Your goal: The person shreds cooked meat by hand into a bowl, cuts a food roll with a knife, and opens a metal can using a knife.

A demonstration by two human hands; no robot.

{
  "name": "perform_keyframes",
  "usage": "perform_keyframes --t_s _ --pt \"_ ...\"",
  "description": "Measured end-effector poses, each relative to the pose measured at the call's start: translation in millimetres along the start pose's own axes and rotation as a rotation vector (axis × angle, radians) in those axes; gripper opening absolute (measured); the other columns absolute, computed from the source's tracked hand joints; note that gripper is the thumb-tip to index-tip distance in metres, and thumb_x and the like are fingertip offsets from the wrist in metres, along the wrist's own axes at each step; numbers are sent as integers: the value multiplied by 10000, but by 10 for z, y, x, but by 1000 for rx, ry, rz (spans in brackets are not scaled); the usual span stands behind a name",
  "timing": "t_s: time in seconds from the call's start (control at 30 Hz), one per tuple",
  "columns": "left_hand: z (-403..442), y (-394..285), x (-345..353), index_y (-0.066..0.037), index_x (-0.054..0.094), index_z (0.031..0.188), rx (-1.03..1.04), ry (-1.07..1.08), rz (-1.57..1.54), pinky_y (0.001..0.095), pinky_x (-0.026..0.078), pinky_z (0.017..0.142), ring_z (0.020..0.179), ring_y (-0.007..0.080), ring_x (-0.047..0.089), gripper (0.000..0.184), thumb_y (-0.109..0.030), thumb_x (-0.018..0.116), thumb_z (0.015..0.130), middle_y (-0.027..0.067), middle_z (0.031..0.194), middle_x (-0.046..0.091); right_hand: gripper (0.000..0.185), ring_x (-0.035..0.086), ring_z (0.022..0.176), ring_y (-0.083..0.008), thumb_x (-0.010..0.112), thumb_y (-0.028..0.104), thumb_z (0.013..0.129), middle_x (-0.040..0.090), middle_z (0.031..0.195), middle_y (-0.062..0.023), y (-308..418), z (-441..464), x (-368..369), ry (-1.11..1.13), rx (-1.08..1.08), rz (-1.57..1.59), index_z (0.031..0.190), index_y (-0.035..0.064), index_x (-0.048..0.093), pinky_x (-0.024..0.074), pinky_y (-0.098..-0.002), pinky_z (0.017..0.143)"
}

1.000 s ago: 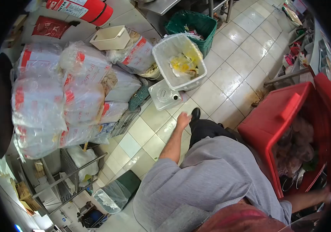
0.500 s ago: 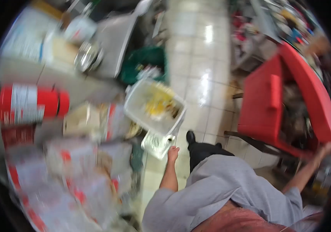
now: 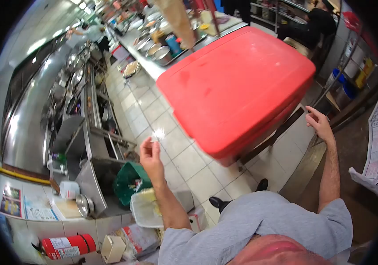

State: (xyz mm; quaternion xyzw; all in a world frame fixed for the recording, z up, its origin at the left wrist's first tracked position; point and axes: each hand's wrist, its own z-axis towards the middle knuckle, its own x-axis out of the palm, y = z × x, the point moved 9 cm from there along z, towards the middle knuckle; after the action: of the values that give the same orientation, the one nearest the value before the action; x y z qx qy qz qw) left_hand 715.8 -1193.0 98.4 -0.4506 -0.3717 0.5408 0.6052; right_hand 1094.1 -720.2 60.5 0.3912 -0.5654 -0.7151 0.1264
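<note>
A large red cooler box [image 3: 237, 84], its lid down, stands ahead of me on a dark stand. My right hand [image 3: 319, 123] hovers off the near right side of the cooler, fingers apart, nothing in them. To the left of the box, my left hand [image 3: 151, 158] is raised above the tiled floor with loosely bent fingers and holds nothing I can see. Below that hand and forearm are a green bin [image 3: 129, 183] and a whitish plastic tub [image 3: 142, 211], which the forearm partly covers.
A stove line with pans [image 3: 72, 84] runs along the left wall. Beyond the cooler is a steel worktable [image 3: 142, 55] with several pots. People stand farther back, one in dark clothes [image 3: 317, 22]. A fire extinguisher [image 3: 69, 245] lies lower left; a printed sheet [image 3: 376, 145] hangs at right.
The cooler's raised lid has come down over the box. My right hand has left the lid, and my left hand has risen. The view has tilted up and turned right.
</note>
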Motion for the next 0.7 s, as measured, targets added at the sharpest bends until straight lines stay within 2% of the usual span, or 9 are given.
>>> perform_keyframes --t_s 0.1,0.17,0.2,0.23,0.3,0.5,0.57,0.63,0.7 --pt "-538 -413 1396 -28 556 1090 6 313 -143 214 426 672 735 73 493 256 -42 612 840 0 832 537 396 507 616 -58 584 152 866 557 759 9 -1101 -14 -981 -211 82 82 1230 15 507 405 -195 539" --pt "-941 -532 2216 -15 551 1108 62 545 -15 249 456 686 750 104 539 299 -53 632 823 45 842 574 365 514 568 -57 570 175 875 573 760 -1 -1891 -147 -1491 -421 295 51 1202 20 522 395 -186 477" --pt "-1143 -654 2556 -15 539 1142 212 664 150 269 468 686 729 132 557 359 -77 654 808 73 858 583 356 519 548 -60 571 184 874 583 763 -9 -2111 -158 -1586 -453 348 112 1188 21 527 395 -191 456" --pt "-1204 -756 2744 -15 539 1142 219 676 146 269 468 686 729 132 557 359 -77 654 808 73 858 583 348 524 528 -62 571 193 873 593 767 -17 -2316 -150 -1691 -487 398 172 1174 23 533 395 -195 434" --pt "-1479 -778 3283 -20 528 1169 126 1018 264 290 478 687 717 167 570 415 -106 675 791 101 886 588 366 531 528 -67 574 209 864 598 775 -29 -2602 11 -1790 -461 399 205 1176 23 528 389 -196 434" --pt "-849 -854 4196 -35 539 1175 225 992 454 284 482 665 741 155 573 447 -117 704 767 80 912 612 371 513 514 -75 584 165 839 583 761 -32 -2980 675 -1995 -394 459 230 1174 14 528 388 -210 452" --pt "-596 -874 4610 -29 536 1174 368 1067 618 287 480 640 719 150 567 449 -124 704 769 79 897 609 367 511 509 -86 592 127 824 582 761 -43 -3242 862 -2065 -286 425 180 1163 0 533 407 -237 451" --pt "-250 -872 5064 -27 526 1177 381 1075 617 311 483 648 706 179 569 458 -149 701 772 104 913 597 366 534 517 -96 578 102 829 575 750 -48 -3871 898 -2155 -233 466 158 1175 3 515 405 -227 426" --pt "34 -855 5600 -26 516 1181 386 1084 615 335 487 657 693 208 572 468 -173 697 776 128 929 585 348 527 498 -105 572 81 824 574 731 -61 -4451 726 -2251 -227 648 285 1155 -13 518 403 -242 409"
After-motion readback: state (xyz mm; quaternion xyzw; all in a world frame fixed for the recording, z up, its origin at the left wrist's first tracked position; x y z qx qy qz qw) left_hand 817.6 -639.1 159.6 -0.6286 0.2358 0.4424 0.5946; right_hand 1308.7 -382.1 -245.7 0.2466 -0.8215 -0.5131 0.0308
